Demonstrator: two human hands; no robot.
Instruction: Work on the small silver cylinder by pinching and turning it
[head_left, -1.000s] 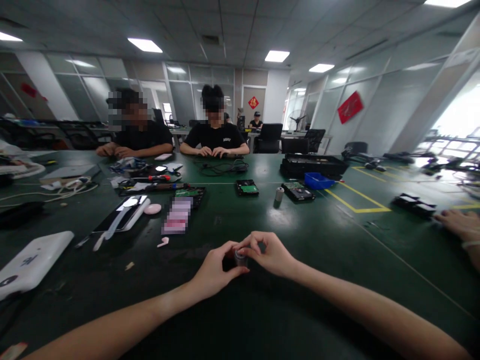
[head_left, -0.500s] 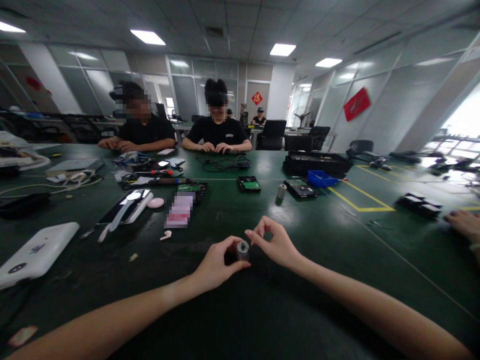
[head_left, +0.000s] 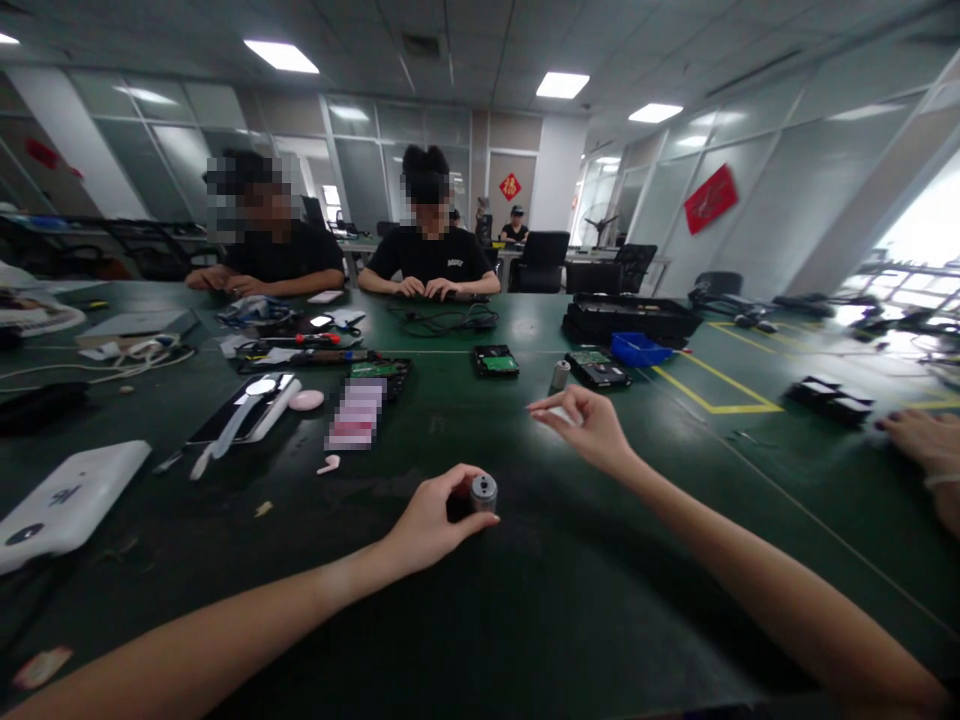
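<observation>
My left hand is closed around a small silver cylinder, which stands upright on the green table. My right hand is lifted above the table, further away and to the right of the cylinder. Its thumb and forefinger are pinched together; what lies between them, if anything, is too small to make out. A second small silver cylinder stands further back on the table, beyond my right hand.
Two people sit across the table, hands on it. Hard drives, a blue tray, cables, a white box and a pink earbud lie about. Another person's hand rests at the right edge.
My right hand has let go of the cylinder's top and risen away to the far right, still pinched. My left hand keeps hold of the cylinder in the same spot.
</observation>
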